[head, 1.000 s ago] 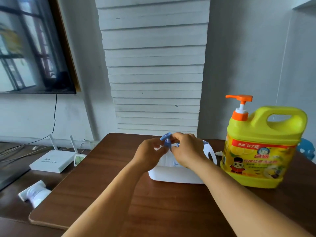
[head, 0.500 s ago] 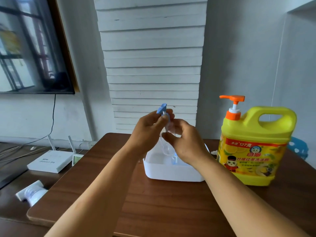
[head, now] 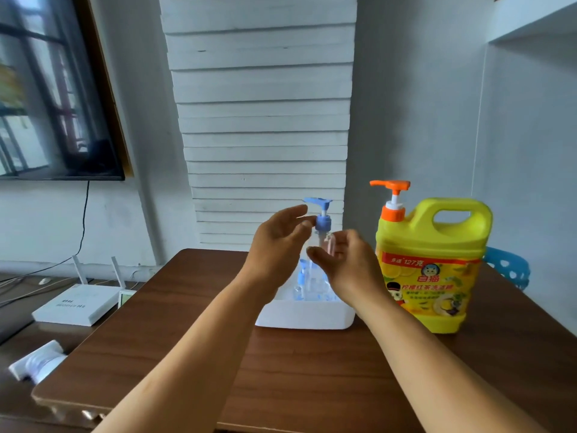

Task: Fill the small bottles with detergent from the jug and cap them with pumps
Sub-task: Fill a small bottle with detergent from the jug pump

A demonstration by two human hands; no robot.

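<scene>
I hold a small clear bottle with a blue pump upright above a white tub. My right hand grips the bottle's body. My left hand has thumb and fingertips on the blue pump collar, the other fingers spread. Several more clear bottles and blue pumps lie in the tub, partly hidden by my hands. The yellow detergent jug with an orange pump stands just right of the tub.
The brown wooden table carries the tub and jug. A white router and a white tube lie on a lower surface to the left. A blue stool shows behind the jug.
Both hands lifted the bottle with its pump out of the tub and up. The bottle now stands upright and my left fingers have opened around the pump collar.
</scene>
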